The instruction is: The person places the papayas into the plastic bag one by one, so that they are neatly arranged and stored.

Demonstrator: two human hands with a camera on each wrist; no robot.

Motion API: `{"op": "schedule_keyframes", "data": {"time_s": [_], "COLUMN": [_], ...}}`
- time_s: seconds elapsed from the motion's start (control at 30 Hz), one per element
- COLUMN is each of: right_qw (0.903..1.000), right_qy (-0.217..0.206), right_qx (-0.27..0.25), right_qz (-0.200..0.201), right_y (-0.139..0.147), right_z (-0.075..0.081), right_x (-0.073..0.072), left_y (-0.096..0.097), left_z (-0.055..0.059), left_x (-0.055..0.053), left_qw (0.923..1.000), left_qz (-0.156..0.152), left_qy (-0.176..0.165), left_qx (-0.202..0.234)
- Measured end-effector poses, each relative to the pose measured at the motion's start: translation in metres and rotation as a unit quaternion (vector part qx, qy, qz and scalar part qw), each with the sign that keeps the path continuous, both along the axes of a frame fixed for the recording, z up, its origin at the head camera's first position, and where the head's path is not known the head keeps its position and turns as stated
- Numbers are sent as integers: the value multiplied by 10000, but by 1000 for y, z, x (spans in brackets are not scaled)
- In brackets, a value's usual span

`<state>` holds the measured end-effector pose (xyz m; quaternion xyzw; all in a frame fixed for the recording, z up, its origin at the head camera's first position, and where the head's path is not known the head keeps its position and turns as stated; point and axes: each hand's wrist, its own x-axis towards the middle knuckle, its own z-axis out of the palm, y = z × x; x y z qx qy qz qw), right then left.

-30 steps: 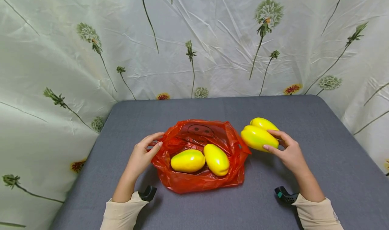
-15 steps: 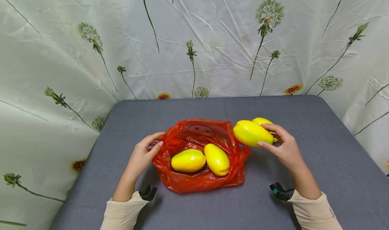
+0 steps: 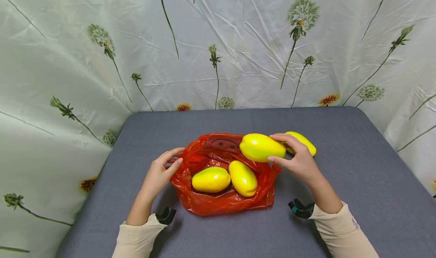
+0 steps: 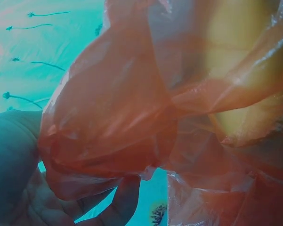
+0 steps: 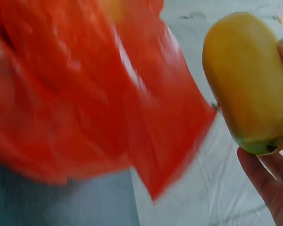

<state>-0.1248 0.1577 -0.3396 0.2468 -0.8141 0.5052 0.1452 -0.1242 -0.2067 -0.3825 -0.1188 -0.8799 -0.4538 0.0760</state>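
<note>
A red plastic bag (image 3: 225,208) sits open on the table, two yellow mangoes inside: one lying crosswise (image 3: 211,179), the other slanted beside it (image 3: 243,178). My left hand (image 3: 159,174) pinches the bag's left rim between thumb and fingers; through the left wrist view the translucent red film (image 4: 108,103) fills much of the picture. My right hand (image 3: 299,160) grips another mango (image 3: 261,147) by its right end, over the bag's back right rim. The right wrist view shows that mango's green stem end, near a loose flap of the bag (image 5: 174,136).
One more yellow mango (image 3: 304,141) lies on the grey table (image 3: 344,152) behind my right hand, partly covered by it. A pale curtain printed with dandelions (image 3: 252,53) hangs behind the table and along its sides.
My right hand has carried its mango leftward, from beside the bag to over its back right rim, uncovering more of the mango behind. My left hand and the bag have stayed put.
</note>
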Motion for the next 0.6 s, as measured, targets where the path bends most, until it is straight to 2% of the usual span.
{"op": "schedule_keyframes", "data": {"time_s": [0.17,0.3,0.53,0.6], "right_qw": [9993,9982,9959,9954], "right_qy": [58,-99,-348,-416], "right_qx": [241,386,538,623], "right_qz": [271,447,642,596], "right_y": [-21,-41,-62,-67], "right_z": [4,6,-30,-32], "right_x": [-3,-4,-26,-27], "left_y": [0,0,0,0], "left_z": [0,0,1,1], "left_x": [0,0,0,0], "left_qw": [10000,10000,10000,10000], "left_qz": [-2,13,12,9], "left_qy": [-12,-7,-3,-16], "left_qx": [-2,-12,-16,-12]}}
